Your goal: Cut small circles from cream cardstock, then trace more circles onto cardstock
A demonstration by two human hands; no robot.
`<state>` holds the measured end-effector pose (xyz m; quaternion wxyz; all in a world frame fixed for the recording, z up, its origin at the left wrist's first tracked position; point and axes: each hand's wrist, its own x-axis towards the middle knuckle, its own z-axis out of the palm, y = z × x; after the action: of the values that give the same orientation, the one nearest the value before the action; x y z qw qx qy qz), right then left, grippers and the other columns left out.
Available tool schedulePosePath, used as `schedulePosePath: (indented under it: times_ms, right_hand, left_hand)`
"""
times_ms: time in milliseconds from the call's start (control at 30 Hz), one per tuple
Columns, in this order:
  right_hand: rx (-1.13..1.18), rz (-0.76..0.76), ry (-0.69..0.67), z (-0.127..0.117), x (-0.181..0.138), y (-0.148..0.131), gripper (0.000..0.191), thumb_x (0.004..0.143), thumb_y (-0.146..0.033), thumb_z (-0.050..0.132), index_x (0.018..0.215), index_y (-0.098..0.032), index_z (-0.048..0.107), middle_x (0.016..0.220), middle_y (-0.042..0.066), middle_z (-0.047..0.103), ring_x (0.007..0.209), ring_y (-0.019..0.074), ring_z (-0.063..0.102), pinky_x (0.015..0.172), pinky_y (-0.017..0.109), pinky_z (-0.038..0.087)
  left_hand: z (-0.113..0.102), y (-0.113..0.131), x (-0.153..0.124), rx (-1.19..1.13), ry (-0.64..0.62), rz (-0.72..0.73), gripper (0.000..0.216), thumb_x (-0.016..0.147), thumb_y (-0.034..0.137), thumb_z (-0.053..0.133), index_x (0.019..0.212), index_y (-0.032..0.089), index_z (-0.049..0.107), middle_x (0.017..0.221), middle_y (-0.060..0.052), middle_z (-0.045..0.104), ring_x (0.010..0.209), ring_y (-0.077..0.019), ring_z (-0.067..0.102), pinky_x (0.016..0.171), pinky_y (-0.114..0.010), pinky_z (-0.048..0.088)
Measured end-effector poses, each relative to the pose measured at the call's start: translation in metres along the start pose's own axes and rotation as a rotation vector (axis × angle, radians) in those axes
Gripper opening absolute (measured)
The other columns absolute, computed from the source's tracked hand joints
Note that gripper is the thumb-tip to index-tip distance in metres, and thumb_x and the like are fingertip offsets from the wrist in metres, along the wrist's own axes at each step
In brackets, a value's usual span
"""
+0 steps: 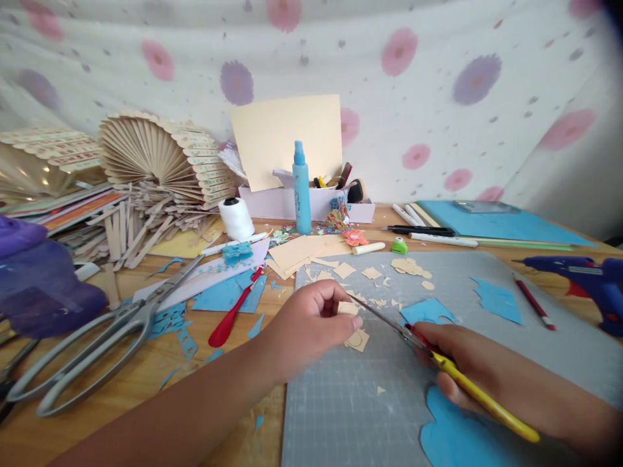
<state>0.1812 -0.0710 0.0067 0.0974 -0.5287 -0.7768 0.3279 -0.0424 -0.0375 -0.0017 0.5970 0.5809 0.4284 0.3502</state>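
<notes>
Between the thumb and fingers of my left hand (pixel 316 318) is a small piece of cream paper (pixel 346 309), partly covered by the fingers. My right hand (pixel 467 357) grips a pair of scissors (pixel 384 319) with yellow and red handles. The scissor tips reach to the fingertips of my left hand, beside the paper; whether they touch it I cannot tell. Just beneath, a cream square with a drawn round outline (pixel 359 340) lies on the grey cutting mat (pixel 341 415). Cream squares (pixel 344 270), small scraps and a cluster of cut cream rounds (pixel 407 266) lie beyond my hands.
Large grey scissors (pixel 141 311) and a red-handled tool (pixel 233 311) lie left. Blue paper (pixel 462 428) is near my right wrist. A glue gun (pixel 569 266) and a red pencil (pixel 534 301) are at right. A blue spray bottle (pixel 302 194) and thread spool (pixel 236 219) stand behind.
</notes>
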Motion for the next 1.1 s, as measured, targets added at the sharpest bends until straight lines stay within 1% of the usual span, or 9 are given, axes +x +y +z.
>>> schedulePosePath:
  times_ms: [100,233,367,500,633,800,900,1000,1100]
  right_hand:
    - [-0.05,0.015,-0.073,0.001,-0.003,0.001,0.008,0.071,-0.031,0.049,0.071,-0.024,0.052,0.071,0.006,0.064,0.067,0.026,0.059,0.055,0.034,0.047]
    - [-0.055,-0.023,-0.032,0.003,-0.005,0.004,0.011,0.071,-0.029,0.051,0.079,-0.024,0.056,0.077,0.006,0.067,0.069,0.0255,0.061,0.058,0.035,0.049]
    - [0.004,-0.041,-0.006,0.005,-0.003,0.006,0.014,0.072,-0.03,0.051,0.083,-0.024,0.058,0.082,0.006,0.069,0.072,0.0262,0.063,0.061,0.035,0.051]
    - [-0.003,-0.035,0.049,0.004,0.002,0.005,0.009,0.072,-0.032,0.049,0.075,-0.025,0.054,0.078,0.006,0.068,0.072,0.0264,0.063,0.062,0.035,0.051]
    - [-0.009,-0.002,0.069,0.002,0.005,-0.001,0.007,0.069,-0.032,0.048,0.067,-0.025,0.049,0.07,0.006,0.066,0.067,0.0272,0.062,0.059,0.036,0.048]
    - [0.023,0.022,0.041,0.001,0.006,-0.005,0.004,0.067,-0.03,0.05,0.066,-0.026,0.05,0.07,0.005,0.066,0.067,0.0265,0.061,0.058,0.034,0.048]
    - [0.025,0.029,0.064,0.002,0.007,-0.005,0.003,0.067,-0.028,0.051,0.066,-0.025,0.053,0.069,0.005,0.067,0.067,0.0257,0.062,0.057,0.033,0.048]
    - [0.02,0.019,0.091,0.004,0.006,-0.005,0.005,0.067,-0.023,0.051,0.064,-0.025,0.055,0.066,0.003,0.068,0.064,0.0235,0.063,0.056,0.03,0.05]
    - [-0.002,0.002,0.121,0.005,0.004,-0.006,0.008,0.066,-0.023,0.049,0.065,-0.025,0.057,0.065,0.003,0.068,0.062,0.0223,0.064,0.053,0.028,0.051]
  left_hand:
    - [0.0,-0.001,0.0,-0.015,-0.016,-0.008,0.018,0.065,0.027,0.066,0.065,0.019,0.05,0.052,0.008,0.04,0.048,-0.0078,0.034,0.047,-0.022,0.024]
    - [0.0,-0.001,0.0,-0.082,-0.046,0.005,0.023,0.065,0.03,0.069,0.062,0.019,0.049,0.051,0.007,0.046,0.047,-0.0075,0.039,0.048,-0.022,0.027]
    - [-0.001,-0.001,-0.001,-0.087,-0.057,0.028,0.019,0.07,0.032,0.065,0.066,0.018,0.052,0.055,0.005,0.053,0.052,-0.0096,0.052,0.054,-0.023,0.037]
    - [-0.001,0.0,-0.002,-0.059,-0.111,0.005,0.023,0.078,0.031,0.057,0.063,0.019,0.044,0.058,0.001,0.06,0.061,-0.013,0.062,0.061,-0.026,0.043]
    - [0.0,0.0,0.0,-0.108,-0.08,-0.003,0.026,0.073,0.02,0.062,0.063,0.02,0.037,0.053,0.006,0.056,0.058,-0.0117,0.064,0.058,-0.023,0.043]
    - [-0.001,-0.002,0.003,-0.198,-0.029,0.04,0.02,0.071,0.019,0.066,0.067,0.018,0.046,0.054,0.006,0.058,0.051,-0.0085,0.059,0.055,-0.021,0.046]
    - [-0.003,-0.002,0.005,-0.274,0.036,0.117,0.021,0.068,0.024,0.071,0.064,0.017,0.052,0.049,0.007,0.055,0.045,-0.0067,0.052,0.049,-0.02,0.043]
    - [-0.005,-0.002,0.006,-0.304,0.106,0.204,0.024,0.07,0.03,0.072,0.059,0.015,0.057,0.051,0.005,0.056,0.046,-0.0063,0.053,0.05,-0.02,0.043]
    - [-0.005,-0.002,0.005,-0.342,0.139,0.183,0.019,0.077,0.035,0.067,0.076,0.016,0.066,0.066,0.001,0.066,0.058,-0.01,0.062,0.06,-0.023,0.048]
